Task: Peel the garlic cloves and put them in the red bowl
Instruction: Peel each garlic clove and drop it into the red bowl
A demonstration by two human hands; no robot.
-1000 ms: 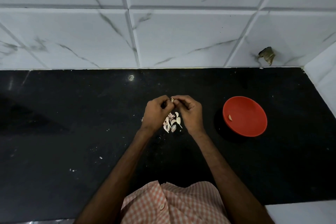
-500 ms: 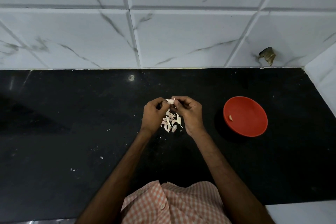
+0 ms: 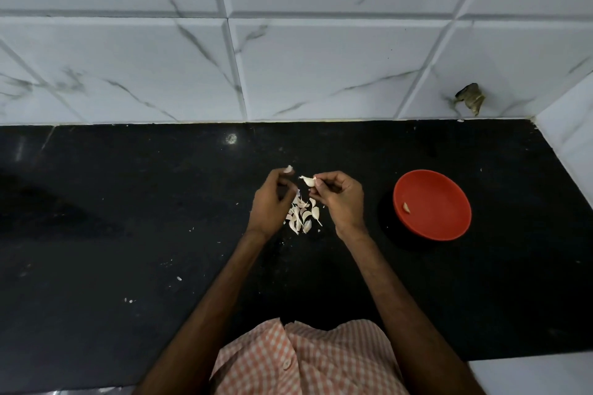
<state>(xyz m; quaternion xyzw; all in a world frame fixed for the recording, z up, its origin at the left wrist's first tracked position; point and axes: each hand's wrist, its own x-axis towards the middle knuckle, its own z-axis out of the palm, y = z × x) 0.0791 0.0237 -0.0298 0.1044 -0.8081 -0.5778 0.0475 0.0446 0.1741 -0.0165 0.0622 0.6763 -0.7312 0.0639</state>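
Clove (image 3: 308, 180): pinched at its blunt end between the thumb and fingertips of the right hand (image 3: 340, 199), held clear above the table (image 3: 128, 202). Its long axis runs roughly side to side, and the thin pointed tip aims toward the left hand (image 3: 272, 202), raised slightly away from the person. The pale body is exposed on the side that shows. How much skin is left on it cannot be told.

Left hand: just beside the clove tip, not touching it. The fingers are curled and the tips pinch a small pale scrap of skin (image 3: 288, 169) at the far edge of the hand. A narrow gap separates the two hands.

Pile (image 3: 303, 216): a loose cluster of cloves and husk bits lies on the table directly below the gap between the hands, on the person's side of the held clove. The cloves lie at mixed angles, most pointing roughly toward or away from the person.

Bowl (image 3: 442, 208): red and round, on the table well to the outer side of the right hand and apart from it. A lone clove (image 3: 406, 207) lies inside near the wall closest to the right hand.

The table is black, with small white flecks scattered on the outer side of the left forearm.
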